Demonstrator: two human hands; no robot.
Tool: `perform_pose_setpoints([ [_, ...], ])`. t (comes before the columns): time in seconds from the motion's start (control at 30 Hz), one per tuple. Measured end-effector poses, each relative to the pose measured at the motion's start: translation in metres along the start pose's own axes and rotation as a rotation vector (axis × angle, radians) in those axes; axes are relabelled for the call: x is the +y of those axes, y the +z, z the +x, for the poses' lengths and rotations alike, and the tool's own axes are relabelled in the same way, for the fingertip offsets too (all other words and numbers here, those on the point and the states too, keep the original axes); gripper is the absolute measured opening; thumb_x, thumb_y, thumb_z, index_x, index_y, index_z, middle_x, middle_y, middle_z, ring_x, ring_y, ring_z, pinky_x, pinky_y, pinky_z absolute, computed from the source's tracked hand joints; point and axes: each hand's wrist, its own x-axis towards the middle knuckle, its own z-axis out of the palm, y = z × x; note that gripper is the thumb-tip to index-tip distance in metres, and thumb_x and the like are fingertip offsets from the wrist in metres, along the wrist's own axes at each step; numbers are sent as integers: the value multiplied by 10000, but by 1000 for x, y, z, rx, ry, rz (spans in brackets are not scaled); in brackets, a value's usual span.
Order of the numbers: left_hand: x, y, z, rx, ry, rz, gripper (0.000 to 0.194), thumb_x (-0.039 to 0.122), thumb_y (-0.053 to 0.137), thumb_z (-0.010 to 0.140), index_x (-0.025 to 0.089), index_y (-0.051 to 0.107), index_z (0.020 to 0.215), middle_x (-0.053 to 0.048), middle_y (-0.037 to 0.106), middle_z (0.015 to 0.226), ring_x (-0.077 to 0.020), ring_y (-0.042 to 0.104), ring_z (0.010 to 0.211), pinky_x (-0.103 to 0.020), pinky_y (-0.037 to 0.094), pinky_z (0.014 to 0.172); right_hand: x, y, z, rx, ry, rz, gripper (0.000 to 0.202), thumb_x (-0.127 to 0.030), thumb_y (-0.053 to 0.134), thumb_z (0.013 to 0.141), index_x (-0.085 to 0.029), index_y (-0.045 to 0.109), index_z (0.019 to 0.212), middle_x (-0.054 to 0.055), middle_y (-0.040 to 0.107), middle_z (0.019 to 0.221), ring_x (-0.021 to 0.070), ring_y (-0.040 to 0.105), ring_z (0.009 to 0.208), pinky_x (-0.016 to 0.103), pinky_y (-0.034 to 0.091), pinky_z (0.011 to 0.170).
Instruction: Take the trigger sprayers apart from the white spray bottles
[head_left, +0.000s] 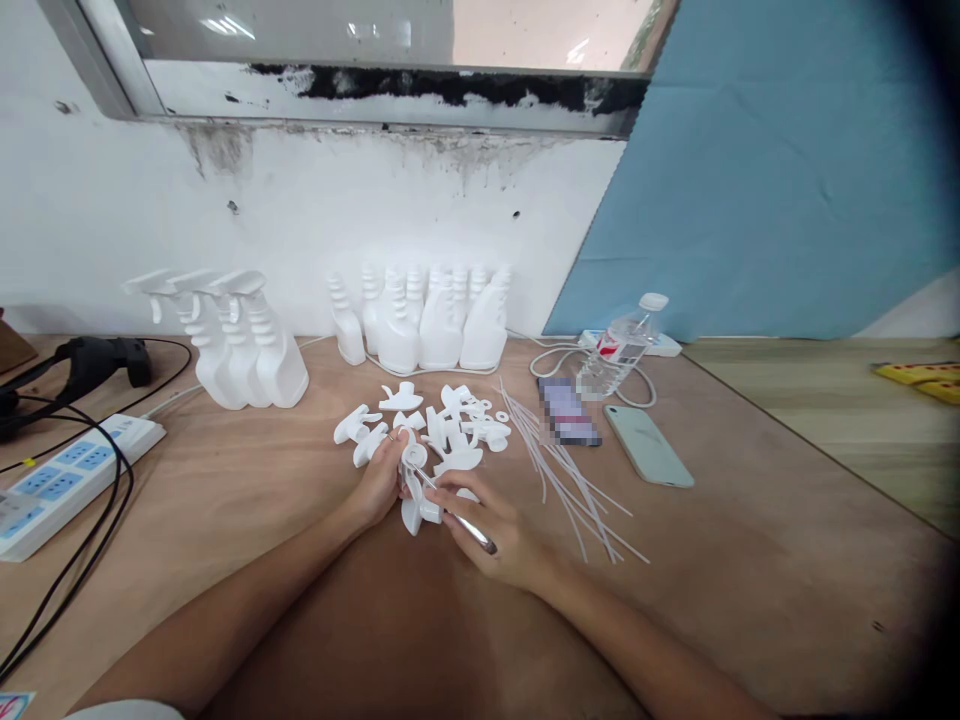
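Note:
Near the middle of the table, my left hand (385, 478) is closed on a white spray trigger head (414, 455), its round collar turned up toward me. My right hand (491, 530) grips a slim metal tool (472, 532), perhaps tweezers; its thin tip reaches the collar. I cannot tell whether the tip touches the inside. Several loose white trigger heads (457, 460) lie around and beyond my hands. Small white rings (502, 417) rest at the right side of this pile. Parts of the held head are hidden by my fingers.
White bottles without heads (442, 325) stand by the wall; bottles with trigger heads (259, 350) stand left. Thin white tubes (570, 490), two phones (649, 447) (568, 410) and a water bottle (619, 350) are right. A power strip (82, 475) and black cables lie left.

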Motion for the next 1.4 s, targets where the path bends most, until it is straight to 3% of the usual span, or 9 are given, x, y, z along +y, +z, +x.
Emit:
perform_pose_setpoints([
  [0.13,-1,1,-1,-44,4,21,458,621,484,831,169,438,766,37,428,570,-59,326,406,-173,222,332,-4,-4,2,65,37,116,329,-120,515,873,-218,563,1184,95,575,1081,171,597,1019,308,519,864],
  [0.27,-2,0,-2,-58,25,65,445,609,494,833,168,451,794,38,450,577,-53,330,384,-176,235,322,-3,-2,5,48,26,-15,323,-155,547,865,-207,545,1184,105,578,1103,188,589,1050,324,524,879],
  [0.47,-9,-4,-2,-114,-10,89,411,577,546,818,175,461,828,56,439,592,-47,367,396,-160,285,333,10,4,5,-33,-192,-385,379,-105,522,861,-174,522,1234,151,507,1341,257,458,1276,421,488,981],
  [0.8,-8,-2,-1,-127,-10,61,398,556,540,830,165,462,826,55,456,590,-46,364,394,-152,288,328,18,-4,0,27,-324,-450,460,-78,558,845,-82,485,1300,187,576,1286,264,463,1291,433,504,990],
  [0.93,-6,-2,0,-88,-16,37,393,564,518,839,177,450,825,49,475,567,-57,367,371,-166,257,323,28,-8,-5,74,-213,-404,465,-94,509,876,-117,471,1339,167,515,1357,255,487,1272,432,509,998],
  [1.23,-4,-1,-1,-97,-28,46,412,582,536,819,179,452,826,51,473,554,-62,370,362,-180,234,331,81,-43,-5,293,183,-355,325,-184,478,915,-225,609,1210,100,587,1293,232,557,1194,452,463,1013],
  [1.4,-6,-4,-3,-105,17,109,398,568,529,825,176,463,838,32,491,602,-70,378,407,-185,250,352,98,-43,-7,271,342,-199,292,-269,482,930,-217,629,1177,88,605,1272,214,528,1230,420,418,1055],
])
